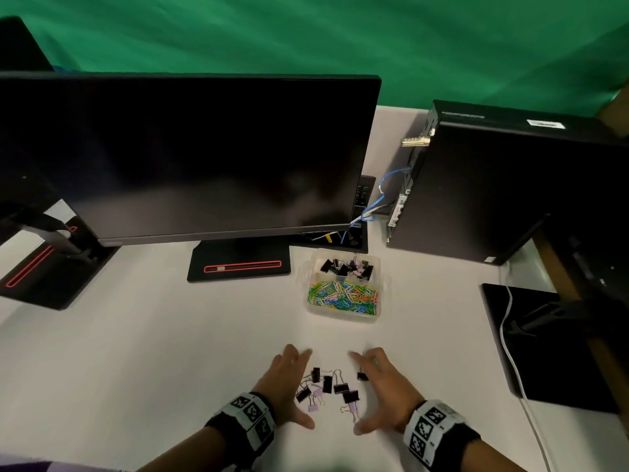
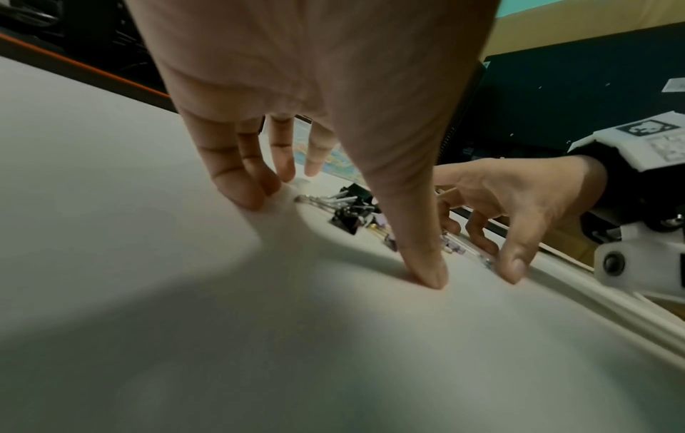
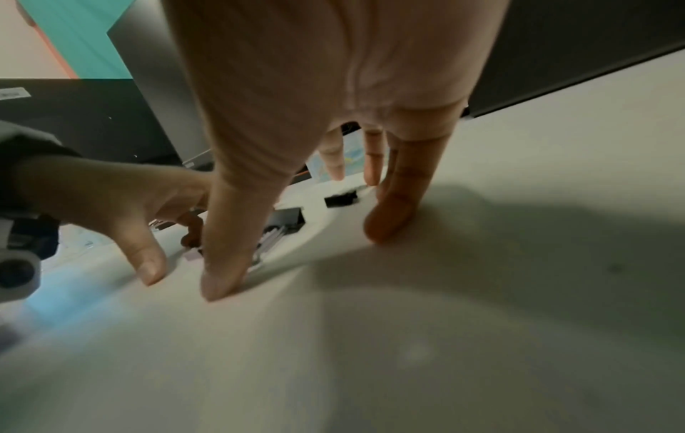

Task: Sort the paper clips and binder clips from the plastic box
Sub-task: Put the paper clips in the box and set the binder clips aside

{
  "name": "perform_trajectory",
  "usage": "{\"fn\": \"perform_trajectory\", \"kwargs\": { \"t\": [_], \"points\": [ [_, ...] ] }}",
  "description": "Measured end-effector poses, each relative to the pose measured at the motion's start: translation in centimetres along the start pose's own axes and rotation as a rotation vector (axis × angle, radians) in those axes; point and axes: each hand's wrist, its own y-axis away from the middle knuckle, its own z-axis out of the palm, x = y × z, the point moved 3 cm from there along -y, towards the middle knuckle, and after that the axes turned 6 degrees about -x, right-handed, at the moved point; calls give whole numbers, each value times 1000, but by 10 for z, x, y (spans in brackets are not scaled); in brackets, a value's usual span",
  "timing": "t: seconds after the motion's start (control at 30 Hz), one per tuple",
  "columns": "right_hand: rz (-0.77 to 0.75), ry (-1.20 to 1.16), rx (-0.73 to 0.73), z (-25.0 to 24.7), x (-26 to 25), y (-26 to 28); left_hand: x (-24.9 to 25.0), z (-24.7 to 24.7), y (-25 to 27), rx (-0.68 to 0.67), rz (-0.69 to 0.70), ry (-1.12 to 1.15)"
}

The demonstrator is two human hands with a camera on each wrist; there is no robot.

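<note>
Several black and lilac binder clips [image 1: 328, 390] lie in a loose heap on the white desk, near the front edge. My left hand [image 1: 289, 386] stands on its fingertips to the left of the heap, fingers spread and straight. My right hand [image 1: 377, 390] mirrors it on the right, cupping the heap without gripping any clip. One black clip [image 1: 362, 376] lies right by the right fingers. The clear plastic box [image 1: 343, 316] sits farther back; its rear compartment holds binder clips [image 1: 347, 267] and its front one coloured paper clips [image 1: 342, 298]. The wrist views show the left fingertips [image 2: 244, 199] and the right fingertips [image 3: 385, 225] pressing the desk, with clips [image 2: 348, 216] [image 3: 341, 199] between the hands.
A dark monitor [image 1: 190, 155] on a black stand [image 1: 238, 264] fills the back left. A black computer case [image 1: 503, 185] stands back right with blue cables [image 1: 377, 199]. A black pad [image 1: 544, 342] and a white cable [image 1: 510, 352] lie at the right.
</note>
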Motion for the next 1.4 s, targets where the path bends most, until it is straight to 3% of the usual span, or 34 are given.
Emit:
{"fn": "perform_trajectory", "kwargs": {
  "t": [0.23, 0.47, 0.83, 1.13, 1.4],
  "points": [
    [-66, -155, 92, 4, -16, -31, 18, -2, -19, 52, 57, 86],
    [-98, -129, 110, 2, -18, -44, 21, -6, -25, 76, 65, 60],
    [59, -186, 130, -21, -9, -43, 15, -13, -33, 47, 47, 49],
    [67, -280, 185, -85, -14, -42, 12, -22, -39, 60, 51, 68],
    [160, -396, 359, -155, -12, -92, 8, -21, -45, 57, 104, 93]
  ]
}}
